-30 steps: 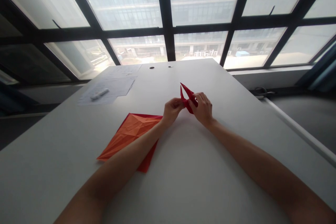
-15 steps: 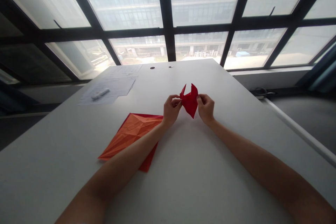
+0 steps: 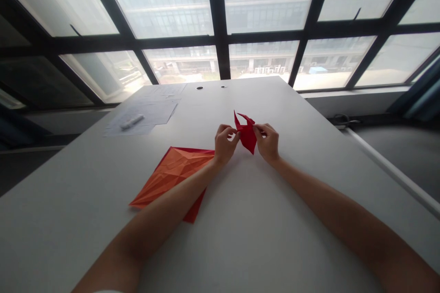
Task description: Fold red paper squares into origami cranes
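Note:
A piece of folded red paper (image 3: 247,139) is held up over the white table, two narrow points rising at its top and one pointed corner hanging down. My left hand (image 3: 225,143) pinches its left edge between thumb and fingers. On the opposite edge, my right hand (image 3: 268,142) has its own pinch, near the base of the right-hand point. Left of my left hand lies a creased orange sheet (image 3: 172,169) on top of red paper (image 3: 195,210); my left forearm covers part of both.
The white table (image 3: 240,238) stretches to a wall of dark-framed windows. White papers (image 3: 147,112) lie at the far left, with a white, marker-like object (image 3: 132,122) on them. Two round holes are near the table's far edge. A white rail (image 3: 392,169) runs along the right.
The top points of the red paper have shifted: the right one now leans left and looks thinner. My right hand has moved slightly left, closer to my left hand.

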A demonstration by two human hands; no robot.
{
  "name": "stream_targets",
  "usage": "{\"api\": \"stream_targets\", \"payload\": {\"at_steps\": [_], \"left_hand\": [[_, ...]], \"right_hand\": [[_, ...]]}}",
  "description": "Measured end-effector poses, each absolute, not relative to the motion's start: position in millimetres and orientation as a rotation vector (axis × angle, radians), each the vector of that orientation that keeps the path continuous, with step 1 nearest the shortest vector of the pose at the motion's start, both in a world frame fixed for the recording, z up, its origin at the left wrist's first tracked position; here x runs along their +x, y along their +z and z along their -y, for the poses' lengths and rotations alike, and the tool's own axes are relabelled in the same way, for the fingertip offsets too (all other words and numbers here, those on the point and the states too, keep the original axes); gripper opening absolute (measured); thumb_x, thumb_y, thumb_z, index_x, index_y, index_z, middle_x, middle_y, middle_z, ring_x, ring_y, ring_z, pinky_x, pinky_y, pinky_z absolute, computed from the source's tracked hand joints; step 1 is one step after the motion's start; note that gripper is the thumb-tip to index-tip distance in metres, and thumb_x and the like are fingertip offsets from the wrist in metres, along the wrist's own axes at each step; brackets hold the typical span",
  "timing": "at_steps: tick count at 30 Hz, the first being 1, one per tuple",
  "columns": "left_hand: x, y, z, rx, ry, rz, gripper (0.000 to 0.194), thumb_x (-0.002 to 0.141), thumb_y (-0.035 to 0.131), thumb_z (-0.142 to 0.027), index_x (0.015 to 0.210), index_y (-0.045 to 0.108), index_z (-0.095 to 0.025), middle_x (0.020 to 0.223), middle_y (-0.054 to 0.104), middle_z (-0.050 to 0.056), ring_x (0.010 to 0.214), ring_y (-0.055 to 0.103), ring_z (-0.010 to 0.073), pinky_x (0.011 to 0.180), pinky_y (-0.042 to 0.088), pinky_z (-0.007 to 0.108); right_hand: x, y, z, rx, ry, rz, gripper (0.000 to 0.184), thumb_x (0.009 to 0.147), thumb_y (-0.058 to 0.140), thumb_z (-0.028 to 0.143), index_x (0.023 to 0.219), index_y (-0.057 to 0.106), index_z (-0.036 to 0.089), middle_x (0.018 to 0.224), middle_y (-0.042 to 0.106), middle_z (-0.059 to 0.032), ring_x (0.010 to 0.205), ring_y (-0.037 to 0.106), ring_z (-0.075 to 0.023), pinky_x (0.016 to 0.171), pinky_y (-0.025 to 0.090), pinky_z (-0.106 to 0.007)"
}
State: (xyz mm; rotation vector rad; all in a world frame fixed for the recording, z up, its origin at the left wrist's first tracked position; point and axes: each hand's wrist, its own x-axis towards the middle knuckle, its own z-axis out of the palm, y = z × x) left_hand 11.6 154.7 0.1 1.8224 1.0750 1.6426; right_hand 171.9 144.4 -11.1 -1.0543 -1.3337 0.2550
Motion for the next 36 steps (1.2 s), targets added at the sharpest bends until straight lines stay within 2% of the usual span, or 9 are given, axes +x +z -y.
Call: {"api": "stream_targets", "payload": {"at_steps": [3,7,11,14,21,27,31,33,36], "left_hand": [[12,-2,-158,1.760,1.635,-1.079,0.009,0.082,0.069,-0.026,0.074,0.069,-0.021,0.081,0.059,0.002,0.066,0.054,0.0119,0.061,0.047,0.023],[11,-1,-155,1.781,1.588,-1.039,0.007,0.082,0.068,-0.026,0.077,0.070,-0.022,0.077,0.065,0.002,0.070,0.060,0.0150,0.068,0.050,0.027],[11,1,-150,1.907,1.571,-1.001,0.006,0.083,0.066,-0.023,0.080,0.071,-0.022,0.084,0.070,0.003,0.076,0.064,0.0170,0.076,0.052,0.030],[12,-1,-150,2.025,1.564,-0.965,0.006,0.082,0.066,-0.020,0.079,0.071,-0.022,0.094,0.074,0.004,0.085,0.067,0.0186,0.083,0.053,0.033],[13,-2,-148,2.129,1.534,-0.917,0.008,0.085,0.063,-0.020,0.079,0.069,-0.020,0.098,0.076,0.005,0.086,0.072,0.0175,0.081,0.057,0.031],[12,1,-145,2.154,1.556,-0.889,0.009,0.085,0.062,-0.018,0.077,0.065,-0.020,0.094,0.074,0.004,0.086,0.070,0.0163,0.081,0.055,0.031],[14,-4,-148,2.078,1.409,-0.971,0.010,0.084,0.062,-0.020,0.074,0.060,-0.019,0.085,0.071,0.004,0.078,0.066,0.0151,0.079,0.055,0.031],[16,-5,-149,1.976,1.331,-0.933,0.008,0.084,0.063,-0.025,0.082,0.060,-0.018,0.091,0.070,0.005,0.084,0.066,0.0159,0.081,0.055,0.032],[16,-5,-153,1.690,1.359,-0.849,0.023,0.089,0.059,-0.041,0.098,0.056,-0.020,0.101,0.066,0.006,0.095,0.065,0.0177,0.083,0.055,0.033]], "right_hand": [[175,-15,-149,-1.132,0.217,1.315,0.021,0.092,0.053,0.033,0.090,0.070,0.020,0.084,0.069,-0.0065,0.074,0.063,-0.0204,0.067,0.051,-0.034],[179,-18,-154,-1.168,0.223,1.287,0.018,0.091,0.050,0.030,0.089,0.065,0.020,0.080,0.069,-0.0053,0.071,0.063,-0.0198,0.067,0.050,-0.033],[175,-13,-149,-1.203,0.242,1.279,0.022,0.088,0.054,0.032,0.106,0.060,0.021,0.085,0.068,-0.0038,0.069,0.062,-0.0184,0.062,0.049,-0.030],[169,-8,-142,-1.261,0.228,1.329,0.030,0.084,0.061,0.037,0.110,0.058,0.022,0.094,0.070,-0.0045,0.074,0.064,-0.0195,0.066,0.049,-0.032],[178,-13,-155,-1.239,0.428,0.973,0.017,0.079,0.059,0.035,0.073,0.057,0.018,0.068,0.062,-0.0006,0.061,0.055,-0.0155,0.058,0.045,-0.028],[186,-21,-170,-1.098,0.649,0.635,0.021,0.074,0.063,0.036,0.081,0.060,0.017,0.072,0.063,-0.0012,0.062,0.056,-0.0150,0.055,0.046,-0.027],[190,-21,-170,-1.107,0.510,0.722,0.023,0.080,0.059,0.038,0.087,0.059,0.017,0.078,0.065,-0.0041,0.067,0.059,-0.0172,0.058,0.048,-0.028],[193,-19,-167,-1.132,0.346,0.860,0.021,0.084,0.057,0.038,0.087,0.058,0.018,0.079,0.065,-0.0039,0.069,0.060,-0.0173,0.061,0.049,-0.028],[194,-15,-161,-1.173,0.141,1.087,0.017,0.089,0.054,0.036,0.084,0.055,0.020,0.075,0.064,-0.0016,0.067,0.058,-0.0162,0.064,0.050,-0.028]]}}
